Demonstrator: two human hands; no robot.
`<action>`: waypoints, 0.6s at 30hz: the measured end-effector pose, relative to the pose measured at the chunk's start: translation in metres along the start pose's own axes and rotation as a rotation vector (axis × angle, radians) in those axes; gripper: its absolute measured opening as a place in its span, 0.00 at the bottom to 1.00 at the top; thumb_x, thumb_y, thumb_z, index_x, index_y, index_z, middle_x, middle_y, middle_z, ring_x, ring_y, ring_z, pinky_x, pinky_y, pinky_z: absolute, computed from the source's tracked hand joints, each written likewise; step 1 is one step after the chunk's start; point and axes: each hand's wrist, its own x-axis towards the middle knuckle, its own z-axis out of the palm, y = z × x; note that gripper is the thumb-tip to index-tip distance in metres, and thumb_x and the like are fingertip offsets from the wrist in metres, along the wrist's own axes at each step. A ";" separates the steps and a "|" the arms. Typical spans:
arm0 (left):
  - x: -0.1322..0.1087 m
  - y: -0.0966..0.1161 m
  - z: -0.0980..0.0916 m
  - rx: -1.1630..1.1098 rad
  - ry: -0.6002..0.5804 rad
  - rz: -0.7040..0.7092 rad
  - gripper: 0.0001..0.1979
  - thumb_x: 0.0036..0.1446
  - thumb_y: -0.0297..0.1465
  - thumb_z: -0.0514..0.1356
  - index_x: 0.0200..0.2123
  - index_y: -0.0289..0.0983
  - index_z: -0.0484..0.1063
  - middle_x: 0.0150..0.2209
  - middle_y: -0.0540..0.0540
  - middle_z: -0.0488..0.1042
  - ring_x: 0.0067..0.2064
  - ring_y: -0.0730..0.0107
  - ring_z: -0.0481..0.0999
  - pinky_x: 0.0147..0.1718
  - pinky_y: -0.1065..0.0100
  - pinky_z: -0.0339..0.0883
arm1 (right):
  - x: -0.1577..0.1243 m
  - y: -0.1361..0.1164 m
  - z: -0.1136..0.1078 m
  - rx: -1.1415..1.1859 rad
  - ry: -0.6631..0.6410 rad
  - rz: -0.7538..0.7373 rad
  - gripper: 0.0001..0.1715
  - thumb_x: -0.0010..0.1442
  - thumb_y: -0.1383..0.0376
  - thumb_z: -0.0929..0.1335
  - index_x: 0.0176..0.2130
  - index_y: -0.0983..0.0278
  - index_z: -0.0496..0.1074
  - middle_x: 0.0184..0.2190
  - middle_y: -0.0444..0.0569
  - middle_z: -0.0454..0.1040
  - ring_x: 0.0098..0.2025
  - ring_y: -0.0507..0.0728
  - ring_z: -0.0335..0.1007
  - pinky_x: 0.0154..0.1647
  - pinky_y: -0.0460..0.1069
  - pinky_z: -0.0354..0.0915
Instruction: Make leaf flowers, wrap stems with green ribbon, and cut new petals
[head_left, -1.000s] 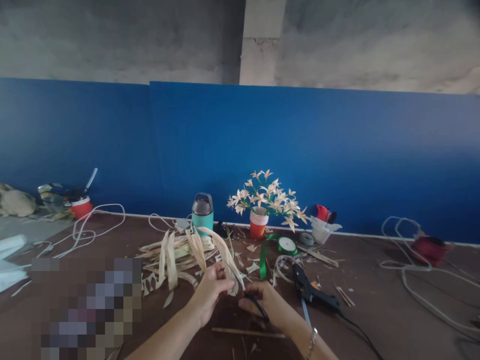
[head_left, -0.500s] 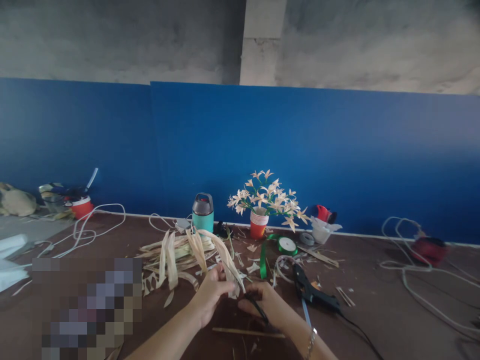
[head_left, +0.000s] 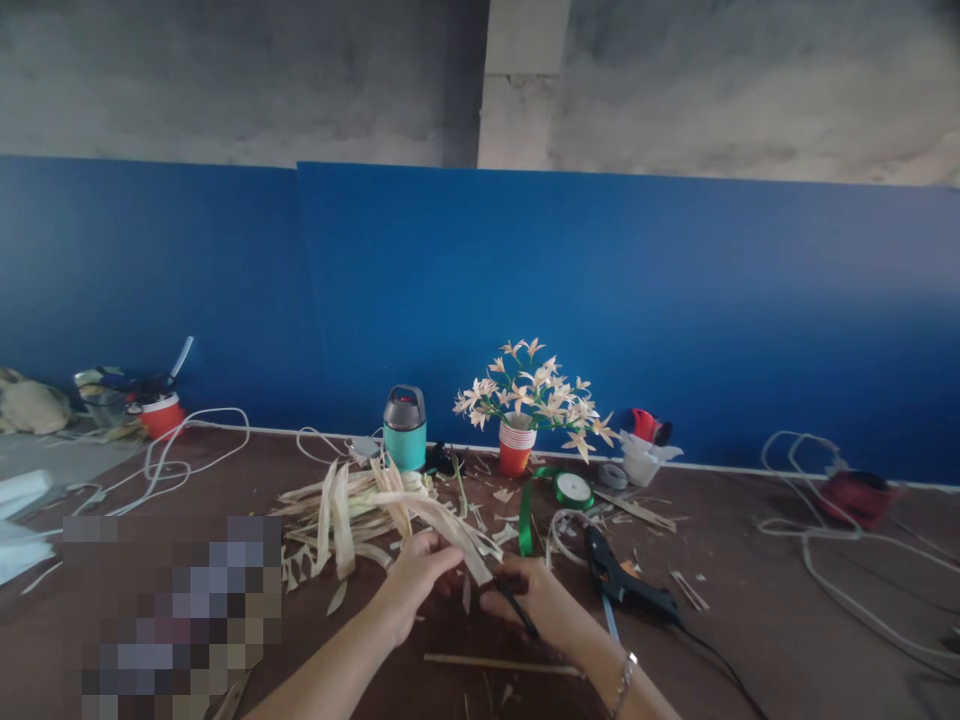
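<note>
The pale strip had just dropped from a steep arch to a flatter slant above the bench, which seemed to lay its near end more squarely against the scissors. The left hand had a narrow grip, pinching the strip near that end, while the right hand held the scissors around their black handles

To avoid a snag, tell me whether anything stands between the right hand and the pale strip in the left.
Only the dark tool in the right hand, at the near end of the pale strip; nothing else visible intervenes.
</note>
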 end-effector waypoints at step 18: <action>-0.004 0.003 0.006 -0.483 0.197 0.068 0.09 0.39 0.28 0.69 0.24 0.32 0.72 0.25 0.45 0.78 0.30 0.66 0.77 0.33 0.67 0.73 | 0.002 0.004 0.008 0.171 -0.084 -0.014 0.33 0.40 0.44 0.73 0.34 0.68 0.70 0.17 0.37 0.63 0.16 0.46 0.58 0.17 0.42 0.58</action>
